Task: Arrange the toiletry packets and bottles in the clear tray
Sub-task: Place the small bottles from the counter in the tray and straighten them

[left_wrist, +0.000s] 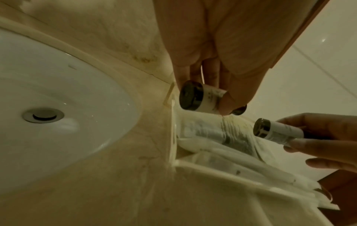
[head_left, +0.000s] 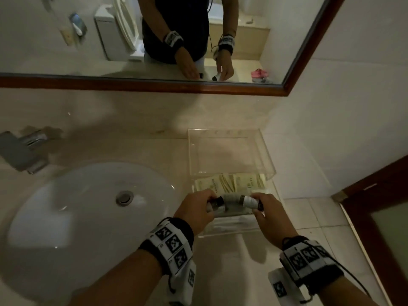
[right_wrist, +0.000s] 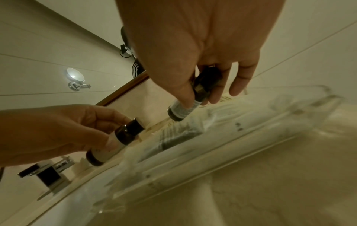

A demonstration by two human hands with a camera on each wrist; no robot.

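My left hand (head_left: 198, 206) pinches a small dark bottle with a white label (head_left: 217, 205) (left_wrist: 201, 97) over the near left part of the clear tray (head_left: 234, 231). My right hand (head_left: 265, 214) holds a second bottle of the same kind (head_left: 251, 202) (right_wrist: 185, 107) over the tray's near right part, tilted. The two bottles point towards each other. In the tray lie pale green printed packets (head_left: 231, 183) and white wrapped packets (head_left: 234, 223) (left_wrist: 222, 146). A grey packet (head_left: 230, 198) lies between the bottles.
A clear lid or second tray (head_left: 227, 151) stands behind the tray. The white sink (head_left: 66, 206) with its drain (head_left: 124, 198) lies to the left, the tap (head_left: 26, 149) at far left. A wood-framed mirror (head_left: 154, 85) hangs behind. A wall and a door are at right.
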